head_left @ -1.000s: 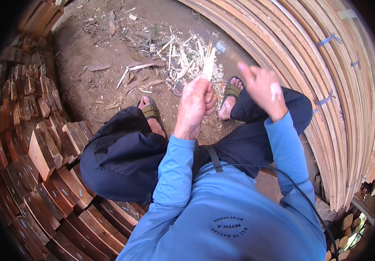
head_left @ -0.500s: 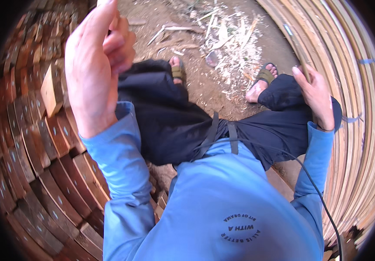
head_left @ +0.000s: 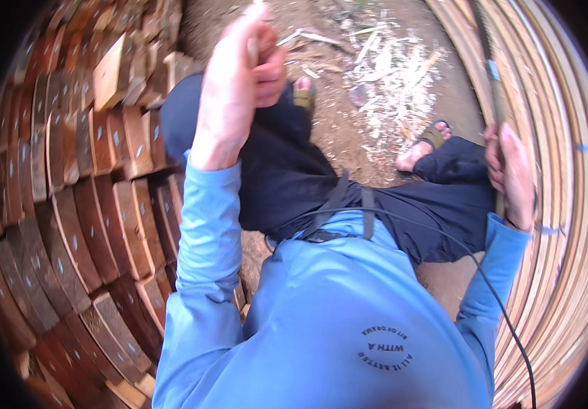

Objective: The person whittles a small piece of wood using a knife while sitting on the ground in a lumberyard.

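L hand (head_left: pixel 243 85) curled in, seemingly round a pale sliver (head_left: pixel 253 49), mostly hidden. R hand (head_left: pixel 514 169) clamped on long tool (head_left: pixel 497 95): handle runs back past palm, prob. for control; dark end fwd of fingers, presumably to clear the leg (head_left: pixel 437 198). Shavings (head_left: pixel 396 88) btwn hands.

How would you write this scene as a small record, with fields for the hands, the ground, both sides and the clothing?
Left hand: closed around a slim piece, mostly hidden by the fingers
Right hand: holds a long, slender object with a pale band
Ground: brown earth, strewn with pale shavings
Left side: stacked wooden blocks
Right side: long boards with blue ties
Clothing: blue long-sleeved shirt, dark trousers, sandals
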{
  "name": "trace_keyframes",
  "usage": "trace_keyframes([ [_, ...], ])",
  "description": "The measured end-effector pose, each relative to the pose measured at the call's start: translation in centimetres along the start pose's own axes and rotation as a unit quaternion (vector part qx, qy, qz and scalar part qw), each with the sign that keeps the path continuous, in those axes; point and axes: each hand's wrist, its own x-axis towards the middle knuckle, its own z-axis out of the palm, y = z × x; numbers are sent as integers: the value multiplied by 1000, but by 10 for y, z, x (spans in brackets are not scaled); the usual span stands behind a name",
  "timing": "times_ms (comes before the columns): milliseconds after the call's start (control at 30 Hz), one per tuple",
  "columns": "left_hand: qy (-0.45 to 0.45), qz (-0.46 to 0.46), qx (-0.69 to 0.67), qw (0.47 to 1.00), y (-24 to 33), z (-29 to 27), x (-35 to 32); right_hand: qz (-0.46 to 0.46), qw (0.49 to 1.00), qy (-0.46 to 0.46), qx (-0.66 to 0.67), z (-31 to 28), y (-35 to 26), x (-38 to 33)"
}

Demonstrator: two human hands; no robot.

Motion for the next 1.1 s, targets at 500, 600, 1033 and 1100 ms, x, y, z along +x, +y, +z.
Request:
trace_keyframes([
  [500,-64,-124,-132,981,-97,85,84,-122,944,89,-295,33,-25,-3],
  [600,-51,-154,-170,972,-103,88,88,-98,921,95,-366,49,-24,-2],
  [1033,-158,-207,-325,909,-102,99,71,-88,873,213,-431,57,-35,47],
  [1100,-147,-183,-329,915,-109,97,72,-70,896,207,-388,53,-47,49],
])
